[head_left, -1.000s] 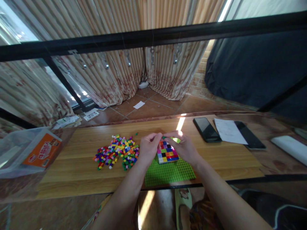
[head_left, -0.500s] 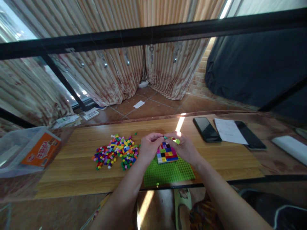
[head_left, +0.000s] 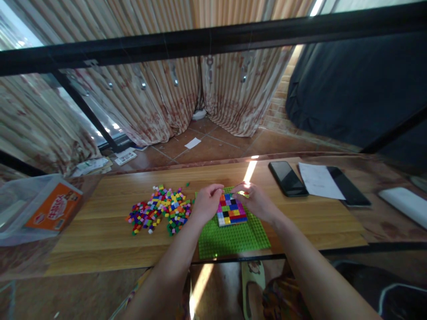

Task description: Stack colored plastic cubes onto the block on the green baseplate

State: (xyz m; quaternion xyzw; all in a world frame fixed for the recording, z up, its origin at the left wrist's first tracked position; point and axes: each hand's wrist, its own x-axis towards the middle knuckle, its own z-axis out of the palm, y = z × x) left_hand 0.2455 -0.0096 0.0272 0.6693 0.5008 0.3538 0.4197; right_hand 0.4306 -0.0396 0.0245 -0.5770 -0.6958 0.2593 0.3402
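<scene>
A block of many-coloured small bricks [head_left: 230,214] sits on the green studded baseplate [head_left: 230,243] in front of me. My left hand [head_left: 207,203] is at the block's left far corner, thumb and index finger drawn together; anything between them is too small to make out. On the other side, my right hand [head_left: 256,202] rests by the far right corner, its thumb and bent index finger close together near the top bricks. Whether a brick is between those fingertips cannot be seen. The hands partly cover the block's sides.
Loose coloured bricks [head_left: 163,209] lie heaped left of the baseplate on the wooden table [head_left: 100,240]. A clear plastic box [head_left: 20,213] with an orange label stands far left. On the right are a black phone [head_left: 288,178], white paper [head_left: 319,181] and a dark flat device [head_left: 349,186].
My hands have parted from where their fingertips met over the block's far edge. More of the bricks' top now shows between them.
</scene>
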